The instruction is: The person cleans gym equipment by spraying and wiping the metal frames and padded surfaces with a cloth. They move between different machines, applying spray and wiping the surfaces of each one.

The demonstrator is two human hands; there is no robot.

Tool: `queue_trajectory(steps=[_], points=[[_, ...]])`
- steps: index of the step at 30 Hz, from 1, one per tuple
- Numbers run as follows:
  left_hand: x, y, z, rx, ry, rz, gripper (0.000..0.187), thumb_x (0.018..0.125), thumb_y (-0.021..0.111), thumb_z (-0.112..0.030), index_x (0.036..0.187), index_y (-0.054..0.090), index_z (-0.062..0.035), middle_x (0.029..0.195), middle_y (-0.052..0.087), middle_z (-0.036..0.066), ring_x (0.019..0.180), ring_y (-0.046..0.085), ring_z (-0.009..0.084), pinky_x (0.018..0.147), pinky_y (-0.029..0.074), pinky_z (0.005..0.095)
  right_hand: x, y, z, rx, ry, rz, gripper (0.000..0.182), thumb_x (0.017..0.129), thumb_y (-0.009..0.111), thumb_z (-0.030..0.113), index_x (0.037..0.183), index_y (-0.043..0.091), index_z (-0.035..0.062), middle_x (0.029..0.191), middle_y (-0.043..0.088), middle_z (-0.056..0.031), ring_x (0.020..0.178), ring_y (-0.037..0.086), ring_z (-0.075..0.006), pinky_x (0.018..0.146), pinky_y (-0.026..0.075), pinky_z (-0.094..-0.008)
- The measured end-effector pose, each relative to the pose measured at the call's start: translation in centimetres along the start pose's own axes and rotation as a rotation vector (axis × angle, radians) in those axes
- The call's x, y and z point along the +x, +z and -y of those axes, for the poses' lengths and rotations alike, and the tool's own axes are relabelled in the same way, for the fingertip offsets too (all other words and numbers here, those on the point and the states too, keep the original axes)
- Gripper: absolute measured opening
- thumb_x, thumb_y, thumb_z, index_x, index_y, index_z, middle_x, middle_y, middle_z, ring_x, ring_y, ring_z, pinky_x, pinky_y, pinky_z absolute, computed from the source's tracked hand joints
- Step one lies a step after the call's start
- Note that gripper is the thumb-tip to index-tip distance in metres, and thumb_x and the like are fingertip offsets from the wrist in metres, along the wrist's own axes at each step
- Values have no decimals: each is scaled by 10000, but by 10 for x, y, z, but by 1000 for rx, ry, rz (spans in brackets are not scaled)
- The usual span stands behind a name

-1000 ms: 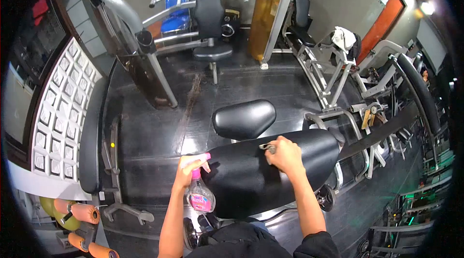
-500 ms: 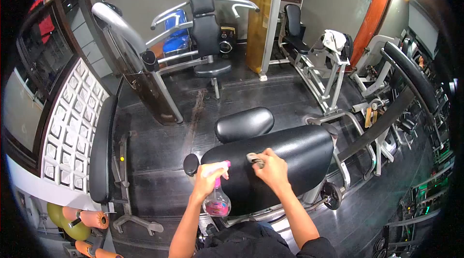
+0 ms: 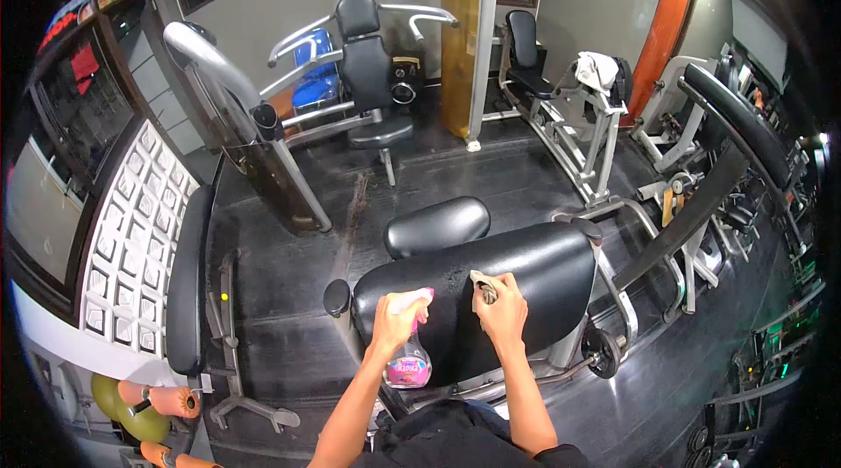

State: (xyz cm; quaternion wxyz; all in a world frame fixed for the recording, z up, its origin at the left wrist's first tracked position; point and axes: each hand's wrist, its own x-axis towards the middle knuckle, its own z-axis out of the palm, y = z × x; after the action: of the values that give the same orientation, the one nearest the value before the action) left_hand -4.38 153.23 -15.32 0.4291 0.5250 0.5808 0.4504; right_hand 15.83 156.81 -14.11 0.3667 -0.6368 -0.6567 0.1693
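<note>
My left hand [image 3: 399, 321] is closed round the neck of a clear spray bottle [image 3: 408, 370] with a pink nozzle and a pink label. The bottle is upright, over the near left part of a large black padded bench [image 3: 552, 271]. My right hand [image 3: 502, 310] grips a crumpled greyish cloth [image 3: 486, 289] above the middle of the same pad. Fine droplets or a damp patch show on the pad between the hands. Just beyond lies a smaller black pad [image 3: 438, 226].
A seated press machine [image 3: 370, 74] stands ahead, beside a gold-fronted weight stack [image 3: 462, 56]. To the left is a long black bench [image 3: 186, 284]. A weight plate [image 3: 602, 352] sits at the bench's right, and more machines line the right side.
My left hand has moved right with the bottle, and its label now faces me more. My right hand with the cloth has shifted slightly right. Speckled wetness now shows on the pad.
</note>
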Motion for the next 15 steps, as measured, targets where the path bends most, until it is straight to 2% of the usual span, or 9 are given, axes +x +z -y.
queue_trajectory(steps=[4, 8, 9, 12, 13, 15], points=[[-9, -9, 19, -3, 0, 6, 319, 876, 612, -290, 780, 717, -5, 633, 674, 69, 597, 644, 150, 588, 467, 304, 13, 20, 16, -104, -92, 46, 171, 806, 710, 228, 946, 736, 133, 947, 628, -92, 816, 672, -333, 715, 545, -445], [-23, -14, 21, 12, 34, 39, 319, 877, 607, -277, 819, 707, 21, 678, 686, 87, 635, 651, 154, 613, 473, 305, 9, 42, 45, -161, -268, 262, 146, 793, 700, 202, 901, 711, 105, 973, 613, -82, 851, 679, -307, 722, 556, -450], [-25, -15, 23, -22, 66, 61, 316, 875, 600, -267, 832, 701, 29, 702, 689, 98, 650, 656, 167, 624, 476, 308, 4, 47, 45, -154, -322, 300, 176, 778, 709, 204, 933, 716, 123, 981, 605, -74, 855, 680, -292, 719, 560, -438], [-26, -24, 29, -72, 119, 124, 311, 866, 589, -239, 851, 689, 56, 732, 688, 113, 678, 659, 189, 643, 483, 313, -5, 31, 32, -34, -385, 324, 224, 750, 745, 205, 970, 743, 162, 939, 632, -42, 796, 679, -290, 700, 552, -416], [-26, -27, 31, -90, 141, 166, 311, 859, 585, -221, 857, 682, 74, 738, 684, 118, 690, 659, 197, 650, 487, 316, -3, 19, 25, -45, -368, 361, 253, 733, 763, 213, 983, 749, 176, 944, 633, -37, 794, 680, -278, 696, 552, -406], [-26, -29, 33, -88, 150, 181, 312, 845, 590, -227, 830, 676, 72, 739, 685, 121, 685, 659, 200, 650, 487, 316, 5, 0, 15, -131, -311, 294, 227, 730, 756, 213, 955, 758, 180, 933, 645, -46, 790, 681, -293, 697, 551, -420]])
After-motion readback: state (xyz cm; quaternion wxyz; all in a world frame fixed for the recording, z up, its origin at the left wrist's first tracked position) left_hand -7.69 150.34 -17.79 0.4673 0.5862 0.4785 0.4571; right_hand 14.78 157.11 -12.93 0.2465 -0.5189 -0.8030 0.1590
